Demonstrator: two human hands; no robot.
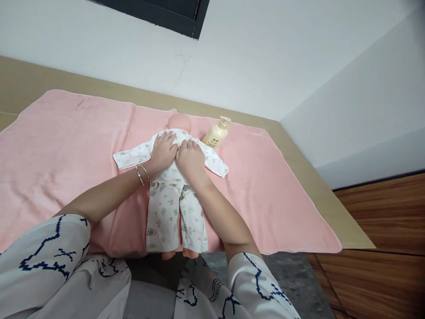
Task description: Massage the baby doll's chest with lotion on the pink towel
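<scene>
A baby doll point(179, 122) lies on a pink blanket, its head toward the wall and its feet toward me. It wears a white printed top point(132, 156) with long sleeves spread to both sides, and matching trousers point(163, 218). My left hand point(163, 151) rests flat on the left of the doll's upper body, fingers stretched out. Beside it, my right hand point(190, 158) lies on the right of the upper body, fingers extended and the two hands nearly touching. Both palms hide part of the top. No grip on the cloth shows.
The pink blanket point(260, 193) covers most of a tan table point(312, 181). A cream pump bottle point(216, 132) lies tilted right of the doll's head. Behind is a white wall with a dark frame point(162, 9). Wooden panels point(386, 277) stand at the right.
</scene>
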